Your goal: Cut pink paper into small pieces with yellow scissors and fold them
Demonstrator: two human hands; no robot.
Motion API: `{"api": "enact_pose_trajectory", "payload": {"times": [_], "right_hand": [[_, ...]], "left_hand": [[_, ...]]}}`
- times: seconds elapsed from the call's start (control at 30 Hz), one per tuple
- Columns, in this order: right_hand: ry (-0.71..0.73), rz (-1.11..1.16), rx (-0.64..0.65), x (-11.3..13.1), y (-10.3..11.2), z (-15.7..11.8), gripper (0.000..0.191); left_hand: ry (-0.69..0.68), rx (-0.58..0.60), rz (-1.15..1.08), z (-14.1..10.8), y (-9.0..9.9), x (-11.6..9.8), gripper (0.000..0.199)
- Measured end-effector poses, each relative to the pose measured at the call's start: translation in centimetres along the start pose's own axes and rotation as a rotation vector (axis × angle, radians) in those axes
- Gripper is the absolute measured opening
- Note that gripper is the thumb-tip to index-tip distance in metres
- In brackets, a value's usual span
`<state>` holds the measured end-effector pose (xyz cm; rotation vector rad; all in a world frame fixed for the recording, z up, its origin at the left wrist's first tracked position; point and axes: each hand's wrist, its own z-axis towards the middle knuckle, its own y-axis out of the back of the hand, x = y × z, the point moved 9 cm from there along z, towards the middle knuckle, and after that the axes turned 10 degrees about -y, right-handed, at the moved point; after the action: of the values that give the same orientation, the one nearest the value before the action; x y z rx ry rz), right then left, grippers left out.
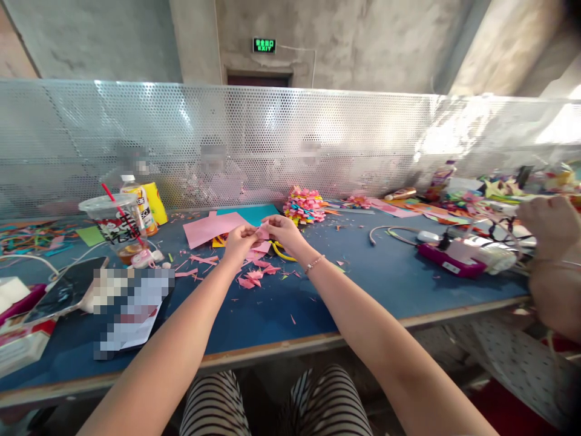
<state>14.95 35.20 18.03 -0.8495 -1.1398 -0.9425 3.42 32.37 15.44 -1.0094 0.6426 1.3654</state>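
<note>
A small piece of pink paper (262, 231) is pinched between my two hands above the blue table. My left hand (239, 244) is closed on its left side, and my right hand (287, 236) grips it from the right. Behind them lie a pink paper sheet (213, 229) and a teal sheet (254, 214). Yellow-handled scissors (284, 252) rest partly hidden beneath my right hand. Pink scraps (255, 277) are scattered just below my hands. A layered ball of pink, yellow and blue folded paper (303, 206) stands behind my right hand.
To the left are a plastic cup (118, 227) with a red straw, a bottle (144, 209) and phones (72, 284). On the right sit a magenta device (449, 259) and another person's arm (551, 260). A perforated metal screen (272, 145) runs along the back.
</note>
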Motion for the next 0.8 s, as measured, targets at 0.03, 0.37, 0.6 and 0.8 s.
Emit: {"api": "enact_pose_trajectory", "payload": {"times": [0.03, 0.37, 0.6, 0.8], "right_hand": [[0.001, 0.008, -0.019, 0.1, 0.1, -0.1, 0.030], [-0.034, 0.181, 0.024, -0.1, 0.0, -0.2, 0.027], [-0.042, 0.201, -0.009, -0.2, 0.3, -0.1, 0.027], [-0.043, 0.201, -0.008, 0.0, 0.2, -0.1, 0.028]], "left_hand": [[0.004, -0.005, -0.009, -0.1, -0.1, -0.1, 0.030], [0.043, 0.045, -0.076, -0.7, -1.2, -0.3, 0.027], [0.057, 0.045, -0.088, -0.9, -1.4, -0.4, 0.029], [0.063, 0.049, -0.086, -0.9, -1.4, -0.4, 0.031]]}}
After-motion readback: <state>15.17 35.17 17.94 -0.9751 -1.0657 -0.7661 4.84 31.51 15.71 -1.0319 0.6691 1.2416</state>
